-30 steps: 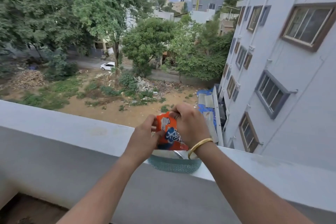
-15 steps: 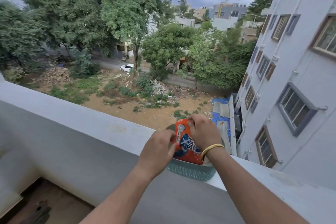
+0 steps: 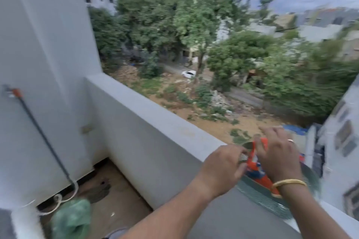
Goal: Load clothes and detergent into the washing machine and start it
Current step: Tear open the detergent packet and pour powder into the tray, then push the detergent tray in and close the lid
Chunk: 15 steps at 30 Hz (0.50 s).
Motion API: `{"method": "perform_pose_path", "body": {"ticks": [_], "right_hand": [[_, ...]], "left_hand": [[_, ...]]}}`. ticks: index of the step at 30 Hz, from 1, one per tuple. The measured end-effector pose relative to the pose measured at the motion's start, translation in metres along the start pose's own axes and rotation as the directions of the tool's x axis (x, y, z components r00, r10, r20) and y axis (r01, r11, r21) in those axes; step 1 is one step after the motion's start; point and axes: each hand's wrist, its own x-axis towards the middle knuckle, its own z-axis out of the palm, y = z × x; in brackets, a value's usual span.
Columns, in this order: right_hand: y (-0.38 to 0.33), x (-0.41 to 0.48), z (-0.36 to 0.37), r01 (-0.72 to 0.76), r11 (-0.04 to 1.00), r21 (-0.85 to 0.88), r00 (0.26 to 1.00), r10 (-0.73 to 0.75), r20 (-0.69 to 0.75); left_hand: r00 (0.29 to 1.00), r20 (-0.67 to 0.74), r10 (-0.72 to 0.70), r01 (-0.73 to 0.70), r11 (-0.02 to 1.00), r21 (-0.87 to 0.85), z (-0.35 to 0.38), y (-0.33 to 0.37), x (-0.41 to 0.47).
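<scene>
An orange detergent packet (image 3: 261,176) stands upright in a teal mesh basket (image 3: 260,198) on the balcony's grey parapet ledge (image 3: 174,128), at the lower right of the head view. My left hand (image 3: 223,167) pinches the packet's left edge, with a small metallic bit showing at its fingertips. My right hand (image 3: 275,153), with a ring and a yellow bangle, grips the packet's top from the right, its fingers spread over it. The view is motion-blurred. No washing machine or clothes can be made out.
A white wall (image 3: 38,64) on the left carries a tap with a dark hose (image 3: 44,141) running down to the brown balcony floor (image 3: 108,196). A blurred green bundle (image 3: 71,217) sits at the lower left. Beyond the ledge is a long drop to open ground.
My head has turned left, so the hands, packet and basket now sit at the right of the view. Both hands remain on the packet above the basket.
</scene>
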Motion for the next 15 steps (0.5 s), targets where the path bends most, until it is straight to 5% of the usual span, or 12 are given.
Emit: {"method": "perform_pose_path", "body": {"ticks": [8,15], "right_hand": [[-0.171,-0.025,0.032,0.208,0.923,0.325,0.968,-0.242,0.069],[-0.345,-0.123,0.067,0.363,0.657,0.660,0.826,-0.555,0.099]], "left_hand": [[0.940,-0.300,-0.163,0.194,0.978,0.078,-0.124,-0.063,-0.079],[0.733,-0.498,-0.463,0.509,0.860,-0.050,-0.231,-0.121,-0.243]]}}
